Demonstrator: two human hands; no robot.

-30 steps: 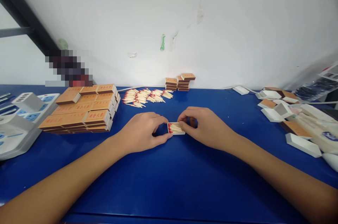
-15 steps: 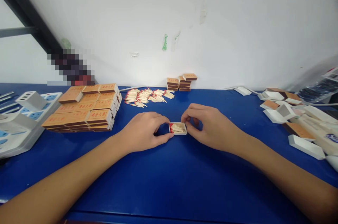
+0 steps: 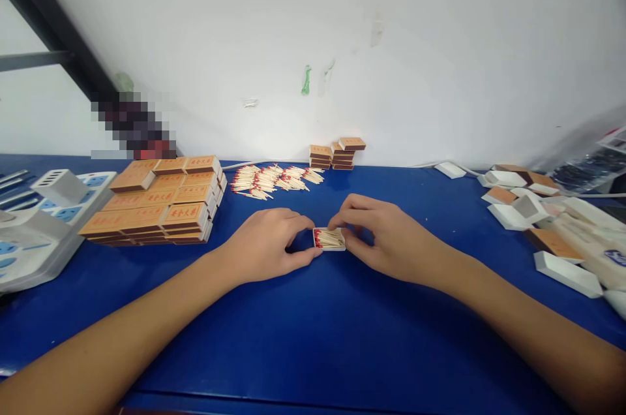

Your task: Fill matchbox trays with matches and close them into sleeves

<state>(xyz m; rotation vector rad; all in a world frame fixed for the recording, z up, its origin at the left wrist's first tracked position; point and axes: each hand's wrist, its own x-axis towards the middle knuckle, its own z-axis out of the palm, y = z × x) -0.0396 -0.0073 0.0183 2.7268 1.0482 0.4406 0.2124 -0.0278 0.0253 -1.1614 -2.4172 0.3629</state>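
Observation:
A small white matchbox tray [image 3: 334,249] lies on the blue table in front of me, filled with red-tipped matches [image 3: 327,239]. The match heads point left. My left hand [image 3: 268,245] pinches the tray's left end between thumb and forefinger. At the other end, my right hand [image 3: 388,239] has its thumb against the tray's right edge and its forefinger over the matches near the far rim. The remaining right fingers are curled and partly hidden. Beyond my hands lies a loose heap of matches [image 3: 274,180].
Stacked orange matchboxes [image 3: 151,196] stand left, beside a white power strip [image 3: 53,248]. A few more closed matchboxes [image 3: 342,154] are piled by the wall. On the right lie white trays [image 3: 567,273], orange sleeves [image 3: 552,243] and a plastic packet [image 3: 594,232].
My right forefinger has moved left, from the tray's right corner onto the matches at its far side. My left hand and the tray have stayed in place.

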